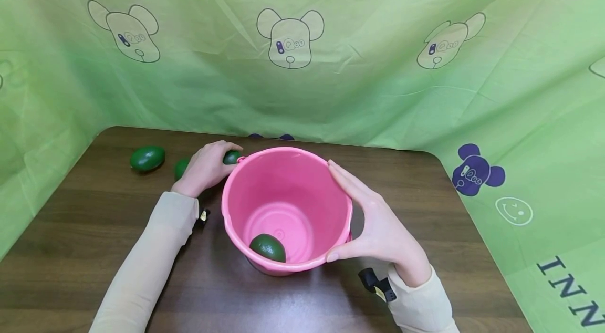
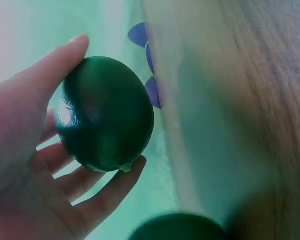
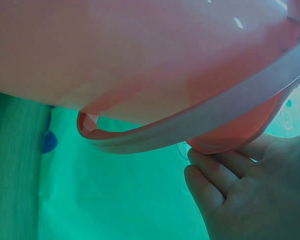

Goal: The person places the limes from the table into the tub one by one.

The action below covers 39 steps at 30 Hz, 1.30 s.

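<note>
Green fruit [image 1: 231, 157]: head view places it just left of the pink bucket [image 1: 283, 180], within the left hand [image 1: 206, 165], the nearer; the right hand [image 1: 373, 222], spread wide, holds the bucket's right side. Left wrist view: curled fingers grip it, long axis uncertain. Right wrist view: fingers meet the bucket beside its handle [image 3: 190, 124].
</note>
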{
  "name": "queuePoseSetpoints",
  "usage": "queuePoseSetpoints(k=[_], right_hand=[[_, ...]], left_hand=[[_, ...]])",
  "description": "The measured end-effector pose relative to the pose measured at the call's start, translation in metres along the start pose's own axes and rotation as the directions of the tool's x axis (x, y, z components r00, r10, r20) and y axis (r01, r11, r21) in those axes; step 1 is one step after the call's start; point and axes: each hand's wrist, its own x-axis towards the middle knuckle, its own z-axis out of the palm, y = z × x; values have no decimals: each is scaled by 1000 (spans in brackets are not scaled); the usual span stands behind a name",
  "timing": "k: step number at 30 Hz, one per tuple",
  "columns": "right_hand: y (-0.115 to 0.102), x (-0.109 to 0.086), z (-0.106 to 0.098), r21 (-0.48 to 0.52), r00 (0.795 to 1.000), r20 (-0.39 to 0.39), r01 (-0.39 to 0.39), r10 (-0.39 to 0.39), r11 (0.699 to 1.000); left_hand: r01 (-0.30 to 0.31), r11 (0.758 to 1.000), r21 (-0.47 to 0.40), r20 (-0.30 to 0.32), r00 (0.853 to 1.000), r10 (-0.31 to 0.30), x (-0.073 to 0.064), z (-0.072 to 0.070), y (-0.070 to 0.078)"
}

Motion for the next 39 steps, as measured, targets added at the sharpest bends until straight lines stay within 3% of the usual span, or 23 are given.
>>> queuePoseSetpoints(k=[8,17,23,39], right_hand=[[0,0,0,3,1000,1,-4,4,1000],[0,1,0,5,1000,0,-6,6,1000],[0,1,-1,0,1000,0,-7,7,1000],[0,1,0,17,1000,-1,-8,8,1000]], left_hand=[[-12,998,-55,-31,999,11,-2,-2,-2],[8,995,-99,-89,996,-17,-3,-4,-3],[31,988,-149,-138,989,-52,-5,-6,-4],[18,981,-192,-225,972,-62,-13,-9,-1]])
